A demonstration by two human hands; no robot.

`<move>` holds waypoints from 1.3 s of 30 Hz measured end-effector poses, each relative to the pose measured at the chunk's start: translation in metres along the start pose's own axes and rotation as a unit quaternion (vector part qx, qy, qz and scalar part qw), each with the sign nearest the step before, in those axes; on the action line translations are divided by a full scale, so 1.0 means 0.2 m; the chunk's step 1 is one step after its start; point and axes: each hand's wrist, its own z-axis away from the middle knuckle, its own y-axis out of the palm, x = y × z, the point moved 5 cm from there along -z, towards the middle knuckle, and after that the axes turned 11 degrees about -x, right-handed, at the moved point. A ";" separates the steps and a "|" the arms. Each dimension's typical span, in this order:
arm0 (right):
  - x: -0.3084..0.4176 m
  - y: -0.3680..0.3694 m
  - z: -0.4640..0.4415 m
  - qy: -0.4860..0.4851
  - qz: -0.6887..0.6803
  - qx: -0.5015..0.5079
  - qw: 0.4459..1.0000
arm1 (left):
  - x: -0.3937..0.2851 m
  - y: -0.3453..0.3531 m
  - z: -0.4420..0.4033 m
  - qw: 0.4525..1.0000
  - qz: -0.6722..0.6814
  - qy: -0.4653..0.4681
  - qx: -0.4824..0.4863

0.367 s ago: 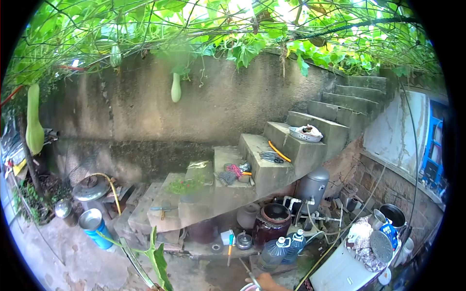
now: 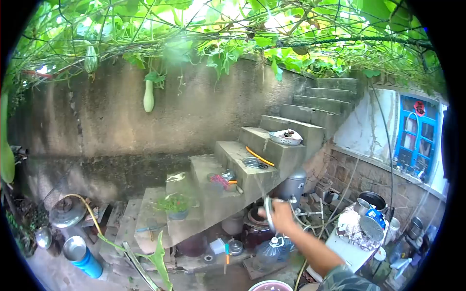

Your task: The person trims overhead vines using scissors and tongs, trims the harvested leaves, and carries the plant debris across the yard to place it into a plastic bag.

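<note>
Your right hand [image 2: 281, 218] is raised before the lower side of the concrete staircase [image 2: 223, 203], with the arm coming in from the lower right in a camouflage-patterned sleeve [image 2: 349, 280]. The fingers are curled narrow around a slim shiny utensil [image 2: 268, 208], which stands nearly upright in your grip. Its exact kind I cannot tell, because it is seen thin and a little blurred. Of your left hand I cannot tell the state, since it is outside the view.

Below your hand, at the bottom edge, a basin [image 2: 270, 282] with pinkish inside is partly visible. Behind your hand and forearm there are large clear plastic bottles [image 2: 268, 253], a dark brown jar [image 2: 252, 236] and a grey tank [image 2: 294, 185]. More to the left, a kettle [image 2: 235, 248] rests near an orange-handled tool [image 2: 227, 259].

On the steps above, you have a perforated bowl [image 2: 285, 139] with some items in it, then an orange curved piece [image 2: 259, 156] beside a dark wiry bundle [image 2: 255, 163], and lower a pink tangle [image 2: 219, 181]. A potted plant [image 2: 178, 208] stands on a lower step. A pale green gourd [image 2: 148, 98] hangs from the vines, in front of the wall.
</note>
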 end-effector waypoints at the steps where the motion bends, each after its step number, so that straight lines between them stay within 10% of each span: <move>1: 0.24 -0.15 -0.19 0.049 -0.022 -0.004 0.999 | -0.03 0.01 -0.06 1.000 -0.005 -0.010 0.010; 2: 0.35 -0.21 -0.36 -0.101 0.010 -0.032 0.994 | -0.05 0.02 -0.12 1.000 -0.009 -0.020 0.021; 12: 1.04 -0.82 -1.74 -0.008 0.273 -0.250 0.929 | -0.11 0.17 -0.49 0.991 -0.043 -0.070 0.104; 20: 1.30 -0.92 -1.96 -0.007 0.311 -0.309 0.899 | -0.22 0.26 -0.44 0.985 -0.162 0.052 0.014; 39: 1.45 -0.92 -2.11 -0.017 0.259 -0.368 0.893 | -0.02 0.39 -0.56 0.997 -0.082 0.004 -0.007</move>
